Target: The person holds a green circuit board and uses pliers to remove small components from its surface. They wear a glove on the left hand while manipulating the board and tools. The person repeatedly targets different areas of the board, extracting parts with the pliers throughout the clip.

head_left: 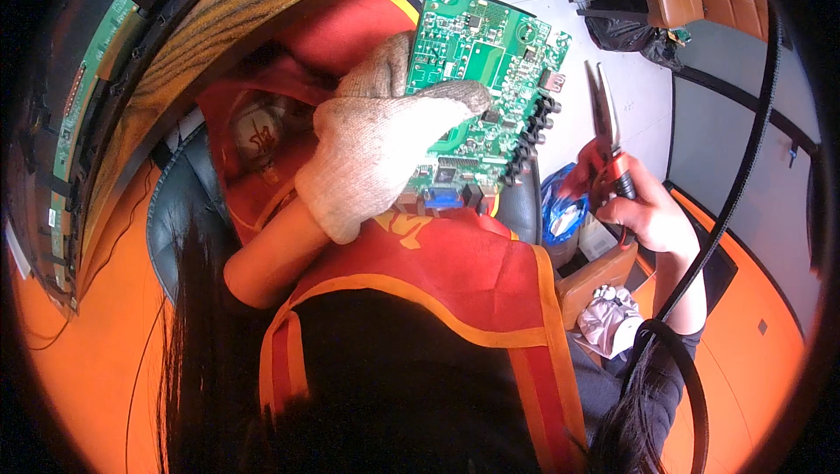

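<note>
My left hand (376,137), in a pale knitted work glove, grips a green circuit board (477,63) by its left side, the thumb lying across its face. Along the board's right edge runs a row of black connectors (529,141), and a blue video port (443,197) sits at its lower edge. To the right, my bare right hand (643,211) is closed around the red and black handles of long-nosed pliers (605,111). Their jaws point up, slightly parted, apart from the board.
A wooden table edge (201,28) curves across the top left, with a long green circuit strip (83,133) in a dark frame beside it. A red apron (437,264) covers my lap. Below my right hand stand a blue bag (560,211) and a cardboard box (595,281). A black cable (744,176) hangs at right.
</note>
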The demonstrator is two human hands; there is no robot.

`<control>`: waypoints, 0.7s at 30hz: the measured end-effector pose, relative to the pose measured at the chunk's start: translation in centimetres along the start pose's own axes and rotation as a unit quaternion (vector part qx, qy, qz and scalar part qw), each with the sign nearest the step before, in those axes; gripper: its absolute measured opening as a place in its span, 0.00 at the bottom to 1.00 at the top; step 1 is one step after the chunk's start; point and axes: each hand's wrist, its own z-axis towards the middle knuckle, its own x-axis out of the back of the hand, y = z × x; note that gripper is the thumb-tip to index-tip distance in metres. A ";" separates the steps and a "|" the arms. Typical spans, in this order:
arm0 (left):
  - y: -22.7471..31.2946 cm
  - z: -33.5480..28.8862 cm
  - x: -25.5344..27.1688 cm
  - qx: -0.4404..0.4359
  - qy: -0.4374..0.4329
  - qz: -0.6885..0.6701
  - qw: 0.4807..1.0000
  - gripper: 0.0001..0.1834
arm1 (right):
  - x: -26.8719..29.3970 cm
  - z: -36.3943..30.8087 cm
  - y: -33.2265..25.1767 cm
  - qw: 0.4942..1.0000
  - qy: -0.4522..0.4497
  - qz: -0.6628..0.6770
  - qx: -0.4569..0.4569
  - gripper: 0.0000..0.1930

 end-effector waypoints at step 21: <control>0.5 -1.3 0.5 -0.002 -0.040 0.027 0.999 0.19 | -0.4 1.2 -4.0 0.642 0.406 -0.589 0.276 0.28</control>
